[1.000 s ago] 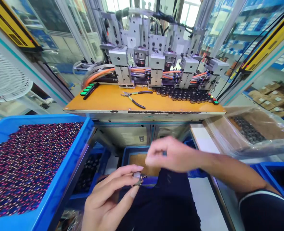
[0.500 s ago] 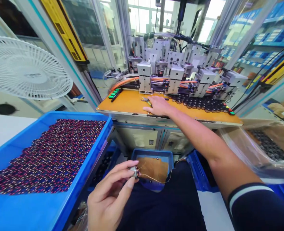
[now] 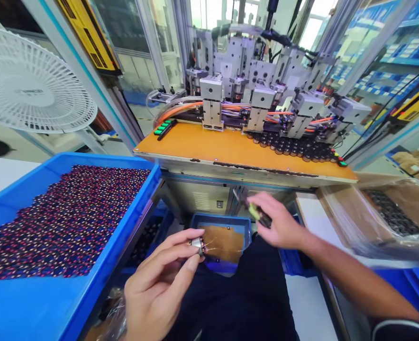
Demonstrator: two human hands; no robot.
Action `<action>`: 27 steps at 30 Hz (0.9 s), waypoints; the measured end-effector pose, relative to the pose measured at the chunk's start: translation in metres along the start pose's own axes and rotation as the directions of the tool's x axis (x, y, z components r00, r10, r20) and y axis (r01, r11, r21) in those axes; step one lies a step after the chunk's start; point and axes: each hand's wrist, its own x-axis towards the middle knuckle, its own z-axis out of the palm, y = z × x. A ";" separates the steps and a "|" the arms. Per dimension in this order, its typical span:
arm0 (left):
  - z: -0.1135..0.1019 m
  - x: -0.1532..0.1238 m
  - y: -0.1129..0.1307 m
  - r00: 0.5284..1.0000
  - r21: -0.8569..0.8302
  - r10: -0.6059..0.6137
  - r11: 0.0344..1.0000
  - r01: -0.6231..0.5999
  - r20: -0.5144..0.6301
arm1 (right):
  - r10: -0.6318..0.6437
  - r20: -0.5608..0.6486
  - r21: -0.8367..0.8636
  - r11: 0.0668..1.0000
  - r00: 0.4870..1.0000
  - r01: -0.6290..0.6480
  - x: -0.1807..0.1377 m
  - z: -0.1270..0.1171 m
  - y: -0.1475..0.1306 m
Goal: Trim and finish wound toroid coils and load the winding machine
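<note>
My left hand (image 3: pixel 161 279) pinches a small silvery wound motor core (image 3: pixel 197 244) between thumb and fingers, above my lap. Thin copper wire ends (image 3: pixel 222 249) trail to the right from the core. To the right, my right hand (image 3: pixel 282 222) is closed around wire cutters (image 3: pixel 255 211) with yellow-green and black handles. Their jaws point up and left, a little blurred, apart from the core. Under both hands, a blue bin (image 3: pixel 247 221) with a brown sheet in it stands lower down.
A blue tray (image 3: pixel 155 176) packed with rows of small wound parts is at left, by a white fan (image 3: pixel 28 85). Ahead, a winding machine (image 3: pixel 211 104) stands behind an orange worktop (image 3: pixel 231 150) bearing dark round parts (image 3: pixel 291 146). A plastic-lined carton (image 3: pixel 341 201) sits at right.
My right hand has lifted the cutters off the orange worktop and brought them back toward my lap. My left hand still holds the core in nearly the same place.
</note>
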 end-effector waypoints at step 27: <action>0.016 -0.003 0.007 0.994 0.077 0.002 0.997 -0.010 0.105 | -0.022 -0.125 0.527 0.845 0.992 0.085 -0.054 0.053 -0.070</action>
